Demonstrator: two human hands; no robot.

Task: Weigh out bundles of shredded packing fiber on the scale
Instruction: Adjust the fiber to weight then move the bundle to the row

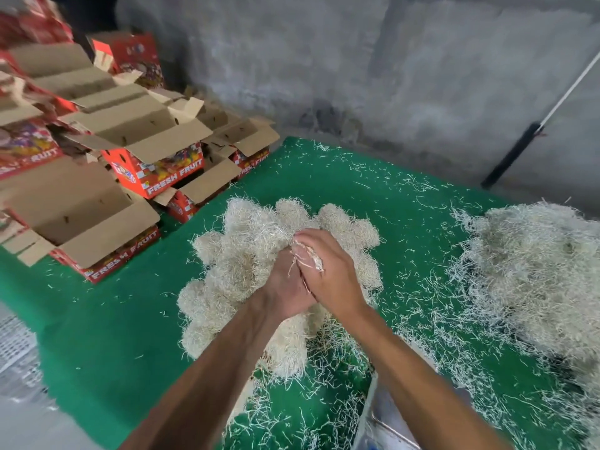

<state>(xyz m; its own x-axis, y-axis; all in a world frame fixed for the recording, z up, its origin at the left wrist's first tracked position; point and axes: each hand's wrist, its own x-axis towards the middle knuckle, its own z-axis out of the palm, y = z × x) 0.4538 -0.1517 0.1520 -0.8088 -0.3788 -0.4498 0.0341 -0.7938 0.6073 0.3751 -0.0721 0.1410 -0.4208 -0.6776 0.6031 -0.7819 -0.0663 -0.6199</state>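
A heap of rounded pale bundles of shredded packing fiber [246, 254] lies on the green mat [113, 319] in the middle. My left hand [285, 293] and my right hand [328, 274] are pressed together over the heap, both closed around a small wad of fiber [310, 254] whose strands poke out between the fingers. A big loose pile of fiber [535, 274] sits at the right. At the bottom edge a grey-white flat object [386, 427], possibly the scale, shows partly under my right forearm.
Open red "FRESH FRUIT" cartons [130, 151] are stacked at the left and back left. A grey concrete wall [357, 76] closes the back, with a black-and-white pole [519, 147] leaning on it. Loose strands litter the mat. A white perforated crate [16, 345] is at the far left.
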